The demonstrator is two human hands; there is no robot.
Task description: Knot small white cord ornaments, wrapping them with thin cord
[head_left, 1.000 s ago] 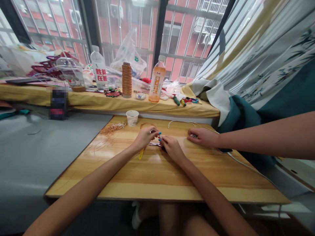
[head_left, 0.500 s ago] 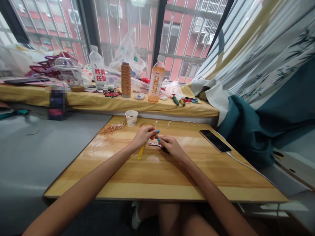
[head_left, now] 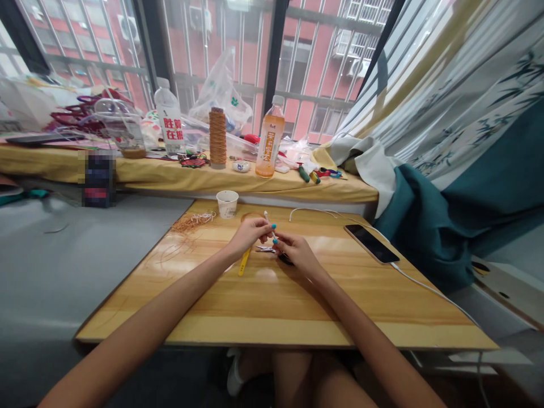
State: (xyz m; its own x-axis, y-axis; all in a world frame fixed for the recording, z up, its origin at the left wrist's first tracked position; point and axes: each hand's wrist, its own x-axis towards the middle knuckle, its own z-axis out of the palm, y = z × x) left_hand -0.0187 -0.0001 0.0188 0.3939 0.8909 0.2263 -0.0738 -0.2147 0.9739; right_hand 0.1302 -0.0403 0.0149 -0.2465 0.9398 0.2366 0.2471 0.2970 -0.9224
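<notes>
Above the middle of the wooden table [head_left: 340, 300], my left hand [head_left: 254, 233] pinches a thin white strand [head_left: 266, 216] whose tip sticks up past the fingers. Close beside it on the right, my right hand [head_left: 294, 249] pinches the lower part of the same strand, the fingertips nearly touching. Scissors [head_left: 266, 249] lie under the hands, their dark handle partly hidden by my right hand. A yellow strip [head_left: 243, 263] rests just below my left hand. Behind it is a coil of orange thread [head_left: 251, 216], partly covered.
A paper cup [head_left: 227, 205] and a heap of orange and white threads [head_left: 191, 222] are at the back left. A phone [head_left: 372, 243] with a white cable lies right. On the sill stand a thread spool [head_left: 217, 139], an orange drink bottle [head_left: 270, 139] and a clear bottle [head_left: 169, 122].
The white strand's upper end now leans a little to the left and shows straighter. Both hands keep nearly the same place and still pinch.
</notes>
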